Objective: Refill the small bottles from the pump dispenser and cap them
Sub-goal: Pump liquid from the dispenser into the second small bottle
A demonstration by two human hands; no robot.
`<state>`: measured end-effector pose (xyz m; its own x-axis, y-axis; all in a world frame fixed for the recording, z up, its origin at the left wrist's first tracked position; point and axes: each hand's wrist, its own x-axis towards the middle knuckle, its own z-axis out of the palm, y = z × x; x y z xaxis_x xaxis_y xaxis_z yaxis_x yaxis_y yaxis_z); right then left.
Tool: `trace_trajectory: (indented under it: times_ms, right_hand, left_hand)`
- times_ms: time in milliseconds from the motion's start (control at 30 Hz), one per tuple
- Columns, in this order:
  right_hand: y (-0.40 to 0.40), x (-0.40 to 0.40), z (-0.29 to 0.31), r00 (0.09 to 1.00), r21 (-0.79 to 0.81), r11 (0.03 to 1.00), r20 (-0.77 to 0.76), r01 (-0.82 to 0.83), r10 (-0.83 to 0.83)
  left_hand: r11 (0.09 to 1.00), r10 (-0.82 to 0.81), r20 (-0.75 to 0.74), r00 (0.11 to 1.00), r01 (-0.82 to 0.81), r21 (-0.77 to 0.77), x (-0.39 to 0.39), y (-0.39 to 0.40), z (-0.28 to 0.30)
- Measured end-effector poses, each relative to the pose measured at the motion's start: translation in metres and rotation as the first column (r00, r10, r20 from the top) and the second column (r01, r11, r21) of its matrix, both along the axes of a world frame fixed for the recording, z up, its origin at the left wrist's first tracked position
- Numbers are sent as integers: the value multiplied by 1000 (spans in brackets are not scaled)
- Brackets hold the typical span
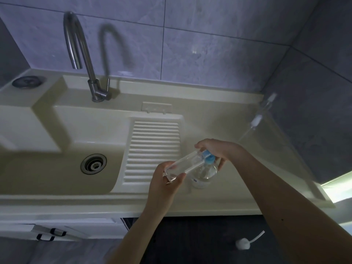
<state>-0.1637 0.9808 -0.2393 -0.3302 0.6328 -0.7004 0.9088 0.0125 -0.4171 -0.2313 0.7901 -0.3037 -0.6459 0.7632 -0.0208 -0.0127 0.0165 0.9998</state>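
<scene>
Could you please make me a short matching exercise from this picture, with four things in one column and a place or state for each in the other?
Things:
1. small bottle
2. pump dispenser
3. faucet
4. drain

Places or states:
A. at the bottom of the sink basin
B. standing on the counter, blue pump head under the right hand
C. tilted, held at its base by the left hand
D. curving up from the ledge behind the sink basin

Pairs: 1-C, 2-B, 3-D, 4-A
</scene>
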Motion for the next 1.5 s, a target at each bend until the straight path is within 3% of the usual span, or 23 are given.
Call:
trace_trajectory:
  times_ms: [167,300,400,500,600,1067,1200,1333,1500]
  right_hand:
    - [-1,0,-8,999,154,988,-42,17,-11]
    - [0,-3,-10,1000,169,986,-27,16,-12]
    - [-1,-2,-4,1000,97,995,-6,17,-17]
    - [1,0,5,1000,-116,993,-2,28,-29]
    - [5,2,7,999,-154,987,-10,44,-46]
    - [-5,-5,-5,1000,180,984,12,9,-12]
    - [-4,-4,-1,1000,127,992,7,12,-13]
    - [3,1,4,1000,-105,994,-3,12,-12]
    - [3,1,5,1000,-99,995,1,13,-13]
  left_hand:
    - [999,32,-13,999,-33,-35,-1,2,-7]
    - [999,25,-22,999,-26,-45,-3,2,-8]
    - [999,24,-21,999,-25,-49,-2,1,-6]
    - [998,26,-27,999,-27,-48,-1,0,-4]
    - [999,50,0,999,-50,-23,-2,2,-3]
    - [997,21,-36,999,-23,-71,-6,1,-12]
    - [997,21,-39,999,-24,-71,-5,1,-9]
    - [999,27,-18,999,-28,-41,-6,2,-3]
    - [999,23,-20,1000,-23,-32,-7,4,-2]
